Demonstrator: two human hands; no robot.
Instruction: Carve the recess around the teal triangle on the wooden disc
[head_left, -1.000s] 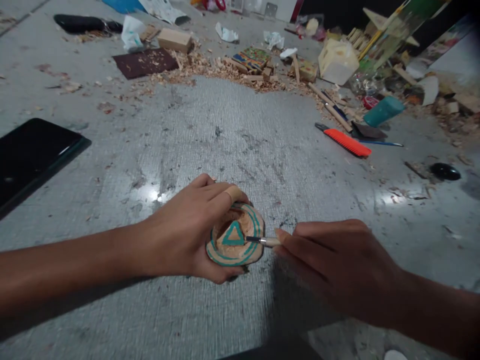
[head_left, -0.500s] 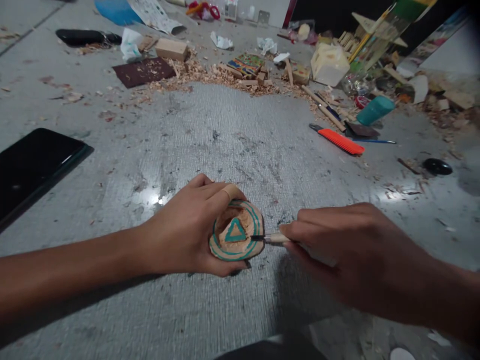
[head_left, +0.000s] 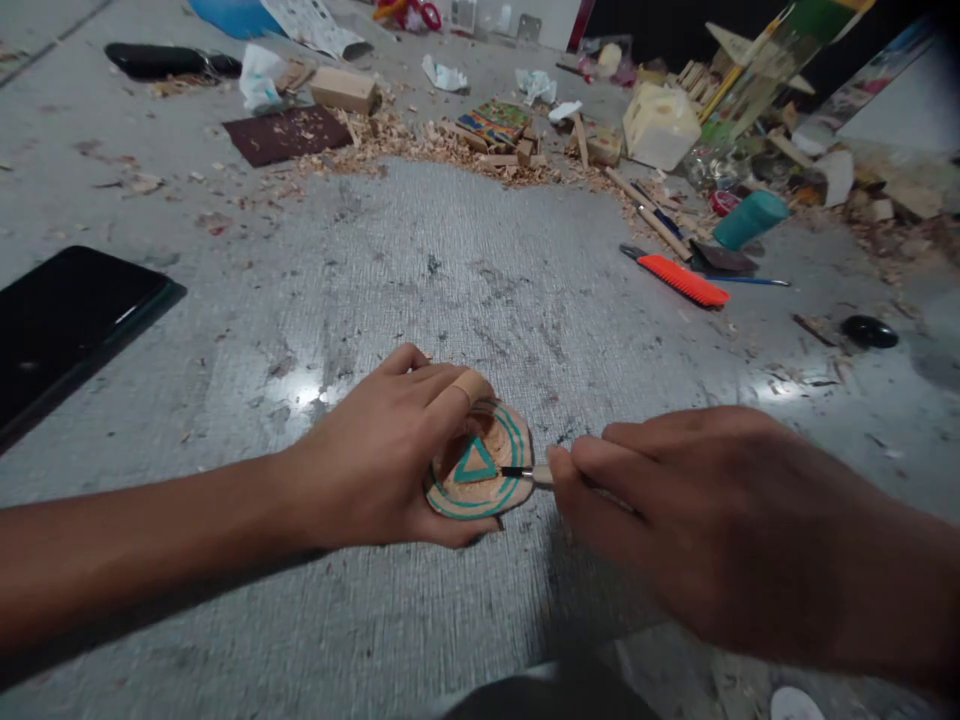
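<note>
A round wooden disc with teal rings and a teal triangle lies on the grey mat. My left hand is closed round its left side, a bandaged fingertip curled over the top rim. My right hand grips a small carving tool. The tool's dark tip rests on the disc just right of the triangle. Most of the handle is hidden inside my fist.
A black phone lies at the left. An orange-handled tool, a teal container, wood sticks, a white block, wood shavings, sandpaper and a small wooden block crowd the far side.
My right hand has slid a little closer to the disc. The tool tip stays at the disc's right part beside the triangle. My left hand keeps its hold.
</note>
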